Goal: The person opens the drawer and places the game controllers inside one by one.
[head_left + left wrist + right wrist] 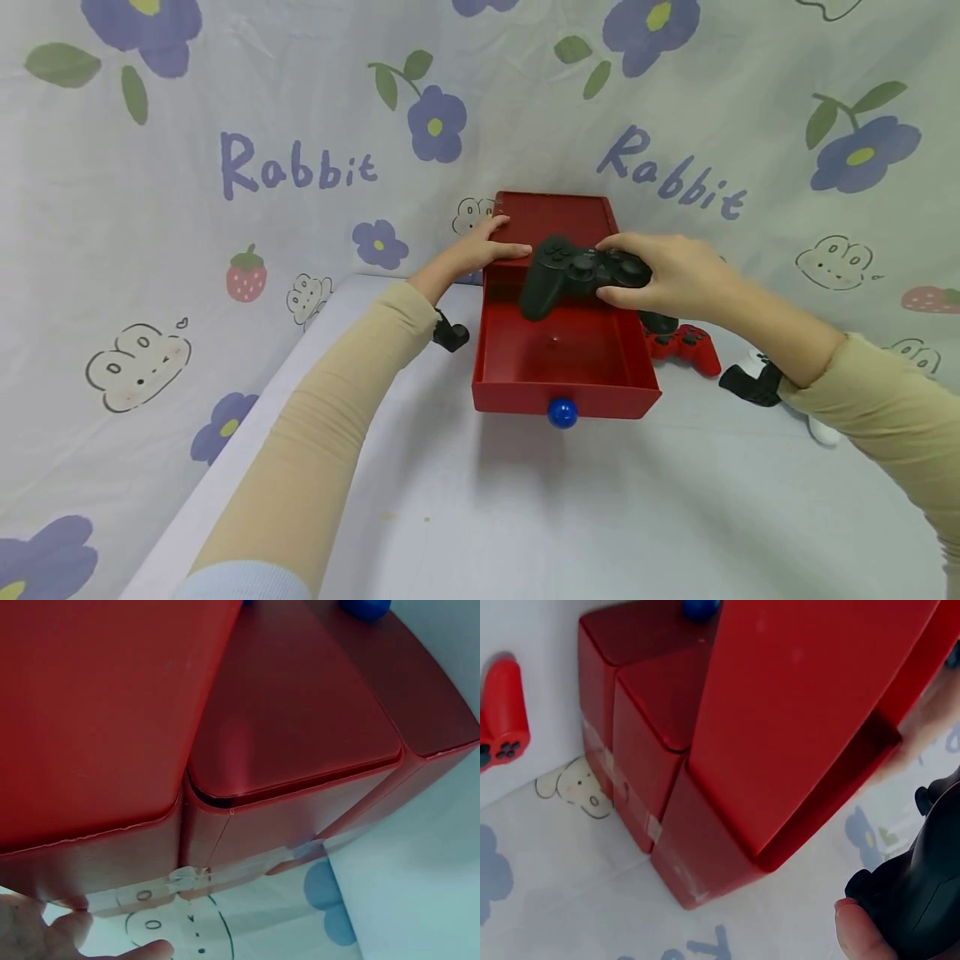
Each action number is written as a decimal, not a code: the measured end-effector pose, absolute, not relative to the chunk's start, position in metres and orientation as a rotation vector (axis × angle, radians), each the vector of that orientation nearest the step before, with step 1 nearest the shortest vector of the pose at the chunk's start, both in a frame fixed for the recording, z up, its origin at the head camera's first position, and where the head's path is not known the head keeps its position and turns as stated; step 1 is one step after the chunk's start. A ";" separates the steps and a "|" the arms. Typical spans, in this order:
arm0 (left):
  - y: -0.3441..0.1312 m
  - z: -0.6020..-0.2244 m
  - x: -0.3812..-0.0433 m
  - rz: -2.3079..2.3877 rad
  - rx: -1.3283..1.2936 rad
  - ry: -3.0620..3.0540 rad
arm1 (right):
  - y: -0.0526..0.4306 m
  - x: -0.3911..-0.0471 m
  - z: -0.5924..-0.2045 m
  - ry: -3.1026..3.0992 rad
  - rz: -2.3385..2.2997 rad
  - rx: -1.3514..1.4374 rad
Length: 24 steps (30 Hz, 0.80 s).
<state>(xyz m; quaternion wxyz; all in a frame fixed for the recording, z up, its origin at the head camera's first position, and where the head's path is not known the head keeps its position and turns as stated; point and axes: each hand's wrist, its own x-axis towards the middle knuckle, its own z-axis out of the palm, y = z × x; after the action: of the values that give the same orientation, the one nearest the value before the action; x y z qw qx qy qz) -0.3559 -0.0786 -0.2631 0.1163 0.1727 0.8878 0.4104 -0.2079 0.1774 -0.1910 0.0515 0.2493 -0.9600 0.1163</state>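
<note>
My right hand (663, 271) pinches a black game controller (570, 271) by its right end, above the pulled-out top drawer (540, 354) of a red drawer unit (558, 217). That drawer has a blue knob (562, 413) at its front. In the right wrist view the black controller (922, 892) shows at the right edge, with a fingertip (857, 930) against it. My left hand (487, 242) rests on the unit's upper left edge, fingers apart. In the left wrist view, part of the left hand (45, 930) shows at the bottom left corner, beside the unit.
A red game controller (686, 348) lies on the white table right of the unit, next to another dark controller (660, 322) partly hidden. Something white (823, 431) lies partly hidden under the right forearm. A patterned cloth (300, 83) hangs behind. Lower drawers (300, 697) stay closer in.
</note>
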 end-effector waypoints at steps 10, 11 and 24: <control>-0.079 -0.260 -0.351 1.175 0.513 2.619 | 0.163 -0.213 -0.204 -2.953 0.367 0.793; -0.078 -0.259 -0.349 1.183 0.514 2.618 | 0.162 -0.214 -0.206 -2.949 0.363 0.802; -0.077 -0.256 -0.342 1.227 0.510 2.601 | 0.154 -0.220 -0.228 -2.942 0.406 0.866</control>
<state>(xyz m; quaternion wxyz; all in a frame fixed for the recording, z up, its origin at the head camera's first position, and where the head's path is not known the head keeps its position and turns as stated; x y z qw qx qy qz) -0.3422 -0.0774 -0.2560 0.1099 0.1736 0.8851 0.4176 -0.2202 0.1542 -0.2276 0.0243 0.2798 -0.9508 0.1311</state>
